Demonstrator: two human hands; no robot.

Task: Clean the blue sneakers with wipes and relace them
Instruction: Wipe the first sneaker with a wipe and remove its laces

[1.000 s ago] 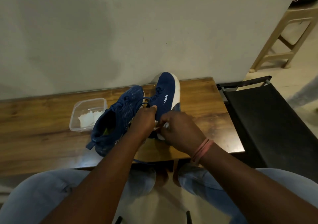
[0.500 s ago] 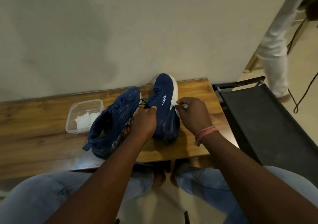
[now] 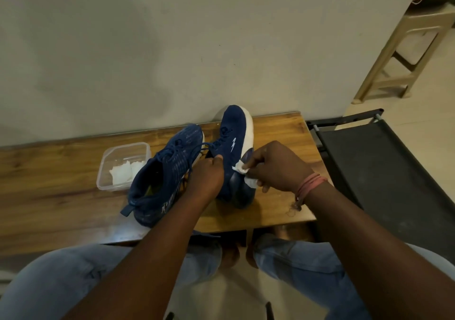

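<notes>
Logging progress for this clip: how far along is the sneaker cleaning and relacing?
Mid-cleaning. The right hand pinches a wipe against the side of the upright sneaker, which the left hand steadies. Nothing looks finished: the other sneaker lies untouched, and spare wipes remain in the plastic container. Both shoes show laces, so relacing seems not begun.

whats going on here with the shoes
A seated person is cleaning a pair of blue sneakers on a wooden table. The left hand steadies the right-hand sneaker, which is tipped on its side, while the right hand presses a white wipe against its side. The other sneaker lies beside it, laces still threaded. A clear plastic tub with more wipes sits to the left.
</notes>
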